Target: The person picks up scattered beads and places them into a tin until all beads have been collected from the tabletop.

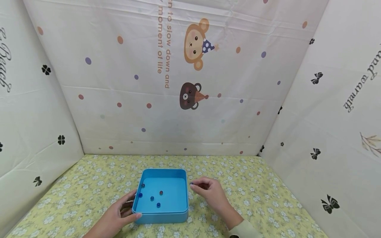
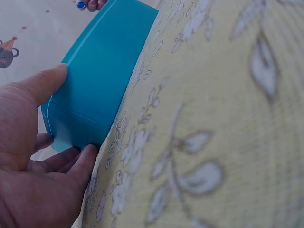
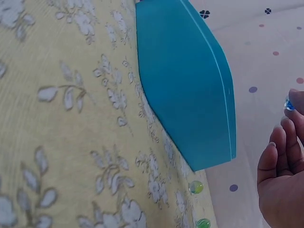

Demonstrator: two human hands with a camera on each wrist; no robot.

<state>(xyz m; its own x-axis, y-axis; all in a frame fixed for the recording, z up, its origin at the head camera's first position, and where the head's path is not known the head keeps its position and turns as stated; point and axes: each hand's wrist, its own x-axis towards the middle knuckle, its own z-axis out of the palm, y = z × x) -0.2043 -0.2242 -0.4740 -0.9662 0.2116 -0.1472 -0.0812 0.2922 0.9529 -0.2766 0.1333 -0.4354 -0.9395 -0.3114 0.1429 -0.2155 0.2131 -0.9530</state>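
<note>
L hand [image 1: 117, 211]: thumb + fingers curled, gripping blue box [image 1: 165, 217] at nr-L corner | loose marbles [image 1: 152, 198] x5: in box | R hand [image 1: 209, 191]: thumb + forefinger almost closed, pinching blue marble [image 1: 191, 183] just R of box | risk: marble may slip, roll off; cause: slick, tip-only pinch
</note>
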